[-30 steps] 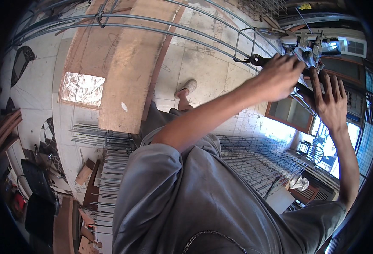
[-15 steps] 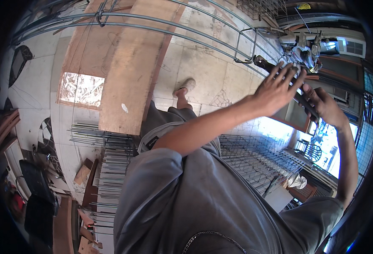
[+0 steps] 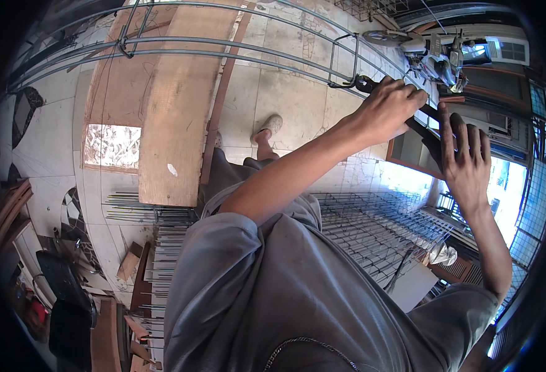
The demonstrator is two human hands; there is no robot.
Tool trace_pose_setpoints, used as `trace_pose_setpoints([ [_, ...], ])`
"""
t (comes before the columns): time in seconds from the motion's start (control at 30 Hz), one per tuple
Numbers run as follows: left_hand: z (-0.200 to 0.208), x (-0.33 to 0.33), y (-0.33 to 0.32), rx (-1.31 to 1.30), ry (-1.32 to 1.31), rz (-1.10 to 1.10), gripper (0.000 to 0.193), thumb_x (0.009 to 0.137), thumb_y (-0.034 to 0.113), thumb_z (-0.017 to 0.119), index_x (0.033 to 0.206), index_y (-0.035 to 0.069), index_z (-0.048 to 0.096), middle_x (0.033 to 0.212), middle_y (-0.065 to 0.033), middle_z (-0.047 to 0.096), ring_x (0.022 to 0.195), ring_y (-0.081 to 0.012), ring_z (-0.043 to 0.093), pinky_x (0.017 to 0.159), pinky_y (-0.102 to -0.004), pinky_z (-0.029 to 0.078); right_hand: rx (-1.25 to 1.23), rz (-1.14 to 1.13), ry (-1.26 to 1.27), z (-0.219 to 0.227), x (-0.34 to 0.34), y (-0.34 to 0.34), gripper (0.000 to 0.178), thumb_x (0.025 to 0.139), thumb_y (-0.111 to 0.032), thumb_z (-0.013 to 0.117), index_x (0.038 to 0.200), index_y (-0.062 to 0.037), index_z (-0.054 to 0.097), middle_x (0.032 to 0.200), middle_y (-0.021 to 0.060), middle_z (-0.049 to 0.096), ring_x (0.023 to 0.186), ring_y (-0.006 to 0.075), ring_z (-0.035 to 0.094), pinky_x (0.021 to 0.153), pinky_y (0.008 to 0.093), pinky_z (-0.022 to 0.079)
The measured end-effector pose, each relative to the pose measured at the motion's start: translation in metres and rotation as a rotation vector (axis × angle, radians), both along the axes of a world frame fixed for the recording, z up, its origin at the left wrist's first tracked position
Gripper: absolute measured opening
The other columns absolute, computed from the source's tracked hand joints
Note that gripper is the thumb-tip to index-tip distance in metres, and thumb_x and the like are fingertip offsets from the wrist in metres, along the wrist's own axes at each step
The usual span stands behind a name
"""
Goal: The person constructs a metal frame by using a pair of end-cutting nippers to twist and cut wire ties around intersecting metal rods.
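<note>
My left hand (image 3: pixel 387 108) is closed around a dark two-handled tool that resembles long pincers (image 3: pixel 433 111). Its black head lies against the lower corner of a square wire stirrup (image 3: pixel 356 59) on a long steel rebar cage (image 3: pixel 254 51). My right hand (image 3: pixel 469 161) is beside the tool's far end, its fingers stretched out and apart. One finger runs close by a handle; whether it touches cannot be made out. The palm and most of the thumb are turned out of sight.
Wooden boards (image 3: pixel 180 118) lie under the cage on the left. Rod bundles (image 3: pixel 167 260) and a wire grid (image 3: pixel 378 223) flank my body. A motorcycle (image 3: pixel 437 59) stands at the far right, and a black chair (image 3: pixel 62 279) at the near left.
My left hand has gone from spread fingers over the tool to a closed grip. My right hand has uncurled, fingers now extended. The view has shifted slightly.
</note>
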State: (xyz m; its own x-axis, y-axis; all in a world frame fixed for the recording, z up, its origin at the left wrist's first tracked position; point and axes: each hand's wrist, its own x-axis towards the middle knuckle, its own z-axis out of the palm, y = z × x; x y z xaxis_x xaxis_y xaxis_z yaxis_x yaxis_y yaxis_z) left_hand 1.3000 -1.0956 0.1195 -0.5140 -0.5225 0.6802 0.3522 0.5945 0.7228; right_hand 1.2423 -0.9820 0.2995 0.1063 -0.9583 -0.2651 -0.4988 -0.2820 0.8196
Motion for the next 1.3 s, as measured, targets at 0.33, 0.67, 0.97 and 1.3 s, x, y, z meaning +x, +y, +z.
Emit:
trace_pose_setpoints([
  [0.33, 0.005, 0.053, -0.049, 0.232, -0.075, -0.082, 0.058, 0.082, 0.037, 0.074, 0.123, 0.001, 0.054, 0.119, -0.0224, 0.06, 0.118, -0.0316, 0.056, 0.102, -0.0417, 0.044, -0.065, -0.161, -0.281, -0.023, -0.013, 0.015, 0.055, 0.085, -0.031, 0.067, 0.128, 0.0005, 0.054, 0.098, 0.0155, 0.063, 0.085, 0.0292, 0.065, 0.067, 0.0386, 0.056],
  [0.67, -0.005, 0.053, -0.027, 0.71, 0.394, 0.429, 0.027, 0.1, 0.025, 0.053, 0.086, 0.002, 0.051, 0.067, -0.0021, 0.052, 0.062, -0.0096, 0.048, 0.06, -0.0246, 0.039, -0.149, -0.24, -0.387, -0.035, -0.008, 0.035, 0.056, 0.084, -0.032, 0.068, 0.125, 0.0038, 0.055, 0.096, 0.0169, 0.063, 0.075, 0.0267, 0.064, 0.06, 0.0348, 0.055],
  [0.97, -0.023, 0.061, 0.012, 0.707, 0.3, 0.309, 0.026, 0.101, 0.019, 0.051, 0.084, 0.0, 0.051, 0.069, -0.0032, 0.052, 0.061, -0.0101, 0.047, 0.057, -0.0232, 0.038, -0.266, -0.316, -0.55, -0.062, -0.012, 0.055, 0.057, 0.083, -0.037, 0.07, 0.123, 0.0014, 0.056, 0.084, 0.0108, 0.06, 0.068, 0.0229, 0.062, 0.052, 0.0323, 0.052],
  [1.3, -0.013, -0.056, -0.173, -0.762, -0.877, -0.014, 0.039, 0.081, 0.013, 0.06, 0.119, 0.007, 0.063, 0.114, -0.0155, 0.066, 0.104, -0.0326, 0.063, 0.091, -0.0405, 0.048, -0.314, -0.385, -0.757, -0.088, -0.028, 0.07, 0.054, 0.082, -0.027, 0.068, 0.128, -0.0018, 0.054, 0.088, 0.01, 0.058, 0.073, 0.0218, 0.061, 0.058, 0.0329, 0.052],
])
